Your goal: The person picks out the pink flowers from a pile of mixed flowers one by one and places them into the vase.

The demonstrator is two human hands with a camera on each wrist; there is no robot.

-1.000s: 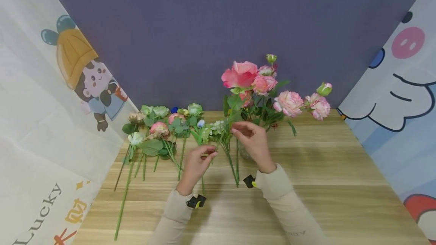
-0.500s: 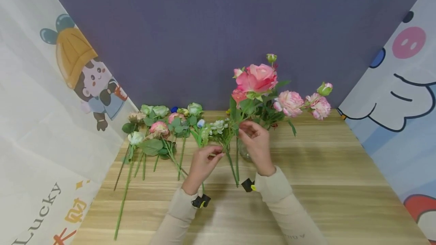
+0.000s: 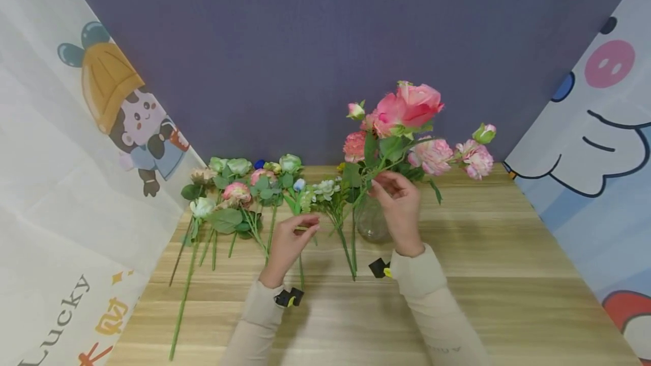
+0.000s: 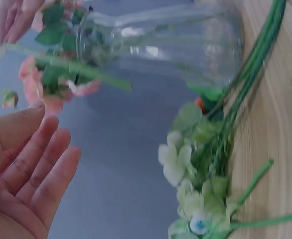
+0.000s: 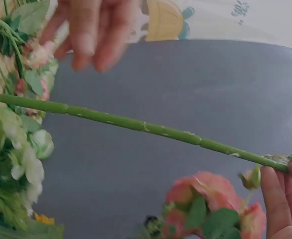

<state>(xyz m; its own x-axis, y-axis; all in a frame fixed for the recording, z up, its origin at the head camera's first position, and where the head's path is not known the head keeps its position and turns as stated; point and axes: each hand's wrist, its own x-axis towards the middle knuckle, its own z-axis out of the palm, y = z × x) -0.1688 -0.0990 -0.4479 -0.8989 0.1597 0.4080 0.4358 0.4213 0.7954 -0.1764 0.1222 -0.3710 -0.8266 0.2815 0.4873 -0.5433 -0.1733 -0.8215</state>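
Observation:
Thumb and fingertips of my right hand (image 3: 399, 208) pinch the green stem (image 5: 136, 124) of a large pink rose (image 3: 414, 105). Its bloom is up in front of the dark backdrop, and the bare stem end points toward my left. Behind the right hand stands a clear glass vase (image 3: 370, 223) with pink flowers (image 3: 432, 154) in it; the hand covers part of the vase. To the left, my left hand (image 3: 287, 247) hovers above the table with relaxed fingers (image 4: 46, 184), apart from the stem and holding nothing.
Left of the vase lie white-flowered sprigs (image 3: 326, 190) with long green stems. Farther left, several loose artificial flowers, among them a pale green rose (image 3: 203, 207) and a pink one (image 3: 237, 192), lie on the wooden table (image 3: 488, 275). A dark panel (image 3: 325, 61) rises behind.
The large pink rose has moved right with my right hand, over the vase's flowers. My left hand first went right toward the stem, then drew back to the left.

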